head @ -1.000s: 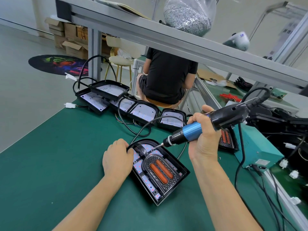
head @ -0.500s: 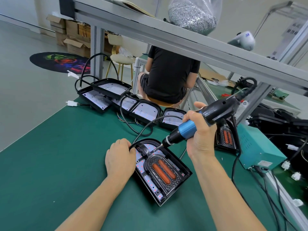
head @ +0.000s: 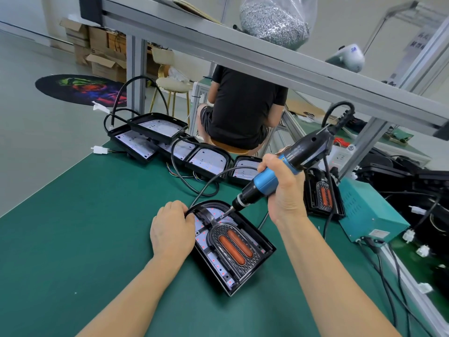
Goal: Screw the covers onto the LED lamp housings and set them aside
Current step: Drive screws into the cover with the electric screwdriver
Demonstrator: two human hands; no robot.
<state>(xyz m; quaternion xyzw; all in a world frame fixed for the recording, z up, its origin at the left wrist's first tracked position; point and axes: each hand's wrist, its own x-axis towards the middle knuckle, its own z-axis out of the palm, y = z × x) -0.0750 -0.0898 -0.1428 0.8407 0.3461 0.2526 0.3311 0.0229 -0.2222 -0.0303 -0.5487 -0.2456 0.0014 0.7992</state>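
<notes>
1. We see the housing (head: 245, 257), black and arch-topped, lying on the green mat (head: 73, 239), pale board inside dotted red.
2. Its cover (head: 233, 246) sits centred: dark mesh, two orange bars.
3. Left hand (head: 172, 232) curls over the housing's rounded rim.
4. Right hand (head: 285, 190) grips the screwdriver (head: 274, 177), tip down on the cover's top.

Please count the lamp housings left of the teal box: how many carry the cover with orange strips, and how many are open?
Housings with cover: 2
Open housings: 5
Total: 7
</notes>
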